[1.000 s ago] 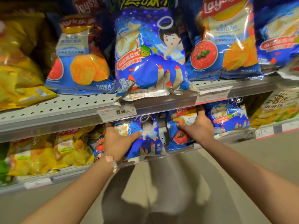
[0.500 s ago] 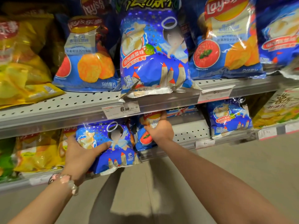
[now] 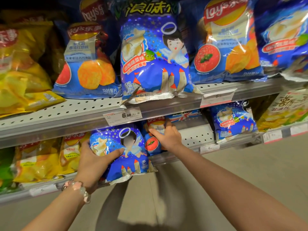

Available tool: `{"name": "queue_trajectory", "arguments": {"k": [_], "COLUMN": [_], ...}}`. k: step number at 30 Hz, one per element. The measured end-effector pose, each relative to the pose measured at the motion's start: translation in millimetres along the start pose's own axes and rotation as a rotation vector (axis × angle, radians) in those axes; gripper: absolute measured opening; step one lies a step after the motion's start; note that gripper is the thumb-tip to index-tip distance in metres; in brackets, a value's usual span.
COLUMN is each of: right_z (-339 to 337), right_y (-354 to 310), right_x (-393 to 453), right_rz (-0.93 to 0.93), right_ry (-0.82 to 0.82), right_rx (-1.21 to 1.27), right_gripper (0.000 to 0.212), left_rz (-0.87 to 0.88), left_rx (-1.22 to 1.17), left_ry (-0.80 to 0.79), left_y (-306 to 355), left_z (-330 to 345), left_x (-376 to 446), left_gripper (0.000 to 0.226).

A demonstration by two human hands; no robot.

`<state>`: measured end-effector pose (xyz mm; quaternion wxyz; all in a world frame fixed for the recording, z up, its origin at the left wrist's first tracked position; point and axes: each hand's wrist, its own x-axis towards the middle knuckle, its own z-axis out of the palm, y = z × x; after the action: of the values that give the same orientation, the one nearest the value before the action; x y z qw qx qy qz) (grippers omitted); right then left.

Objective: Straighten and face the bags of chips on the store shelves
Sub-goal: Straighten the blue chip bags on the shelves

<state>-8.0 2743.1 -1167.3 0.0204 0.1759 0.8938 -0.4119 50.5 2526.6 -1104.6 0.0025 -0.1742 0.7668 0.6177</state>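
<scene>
Shelving of perforated white metal [image 3: 196, 137] runs past your hands above a grey floor [image 3: 250, 164]. Your left hand [image 3: 93, 161] grips the blue angel bag [image 3: 126, 157] at the shelf edge; your right hand [image 3: 167, 135] grasps the tomato bag [image 3: 152, 142] just beside it.

Both forearms are bare, with no sleeves showing anywhere along them. The left hand [image 3: 93, 161] has a bracelet [image 3: 78, 190] at its wrist, made of rounded, glossy beads in pale pink and milky white strung closely together. The right hand [image 3: 167, 136] and its wrist show no jewellery, and neither hand is gloved.
</scene>
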Motion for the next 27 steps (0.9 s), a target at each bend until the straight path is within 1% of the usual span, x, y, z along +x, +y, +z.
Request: {"name": "queue_trajectory", "arguments": {"k": [1,2,3,5,6,8,9,11,12,13,16,17,20,23,25,27], "right_z": [-1,-3,-6,-12,-14,-17,-18,-18,-20,-23,-35,-39,-55,-78,-96,-115], "right_y": [-1,-3,-6,-11,-13,-18,-21,-23,-24,-25,-25,-25,-23,-16,-7,6], "right_x": [-7,-14,-22,-35,-40,-46,-49,-51,-51,-51,-50,-48,-45,-41,-32,-18], "right_rz": [-0.029,-0.050,-0.060,-0.067,-0.067,-0.043,-0.030,-0.020,-0.019,-0.017,-0.005,-0.001,-0.014,-0.017,-0.008,-0.002], "right_ry": [0.046,0.056,0.020,-0.142,-0.231,-0.369,-0.397,-0.392,-0.364,-0.328,-0.239,-0.216,-0.135,-0.090,-0.048,0.007], "right_rx": [0.052,0.127,0.227,0.441,0.504,0.542,0.527,0.456,0.433,0.427,0.400,0.414,0.494,0.513,0.495,0.460], "right_gripper": [0.090,0.083,0.074,0.063,0.064,0.081,0.093,0.120,0.126,0.125,0.118,0.111,0.071,0.049,0.043,0.043], "left_rz": [-0.006,-0.010,-0.012,-0.001,0.006,0.008,0.009,0.018,0.028,0.036,0.068,0.086,0.110,0.096,0.199,0.427], "left_rx": [-0.021,-0.040,-0.057,-0.077,-0.075,-0.077,-0.079,-0.059,-0.043,-0.035,-0.051,-0.035,-0.006,-0.035,0.110,0.307], "left_ry": [-0.008,-0.023,-0.040,-0.066,-0.071,-0.090,-0.101,-0.125,-0.143,-0.158,-0.199,-0.209,-0.265,-0.351,-0.385,-0.382], "left_y": [1,2,2,3,4,6,6,8,10,11,16,19,22,27,31,34], "left_z": [2,4,6,13,17,25,29,38,42,45,54,58,65,68,66,61], "left_x": [-1,-2,-3,-7,-10,-16,-19,-22,-24,-24,-26,-26,-23,-21,-24,-30], "left_gripper": [0.093,0.091,0.088,0.081,0.079,0.075,0.073,0.073,0.073,0.073,0.064,0.060,0.053,0.059,0.068,0.073]}}
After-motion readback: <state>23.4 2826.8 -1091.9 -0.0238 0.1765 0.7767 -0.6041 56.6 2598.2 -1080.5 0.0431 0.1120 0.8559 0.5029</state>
